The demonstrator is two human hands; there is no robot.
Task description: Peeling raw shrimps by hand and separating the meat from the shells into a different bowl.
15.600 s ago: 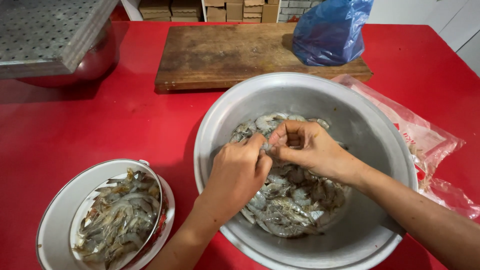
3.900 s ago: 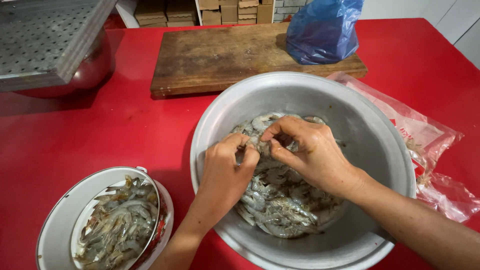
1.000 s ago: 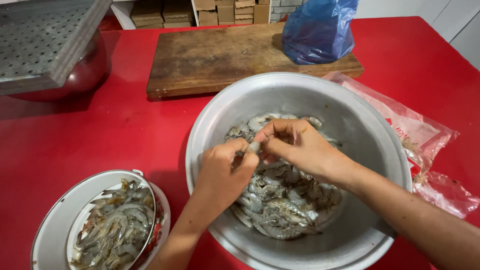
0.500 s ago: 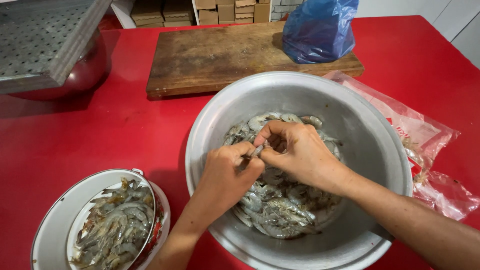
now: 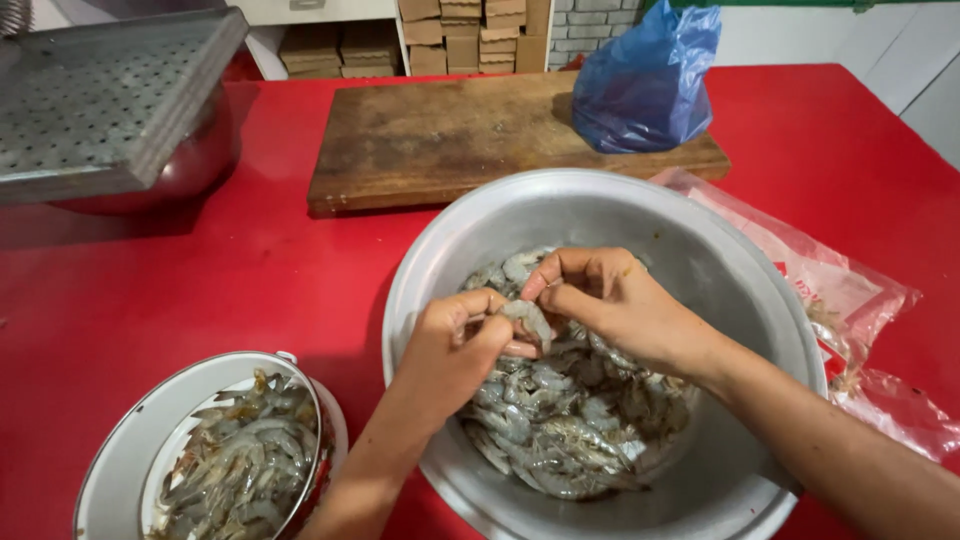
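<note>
1. While both hands work over the large metal bowl (image 5: 700,250), the left hand (image 5: 455,350) and right hand (image 5: 615,305) pinch one grey shrimp (image 5: 528,322) between their fingertips.
2. The shrimp is held just above the heap of raw shrimp (image 5: 570,430) in the bowl.
3. A white pot (image 5: 120,450), lower left, holds what appear to be more shrimp.
4. A wooden board (image 5: 450,130) and blue bag (image 5: 645,85) lie behind, on the red table (image 5: 200,290).
</note>
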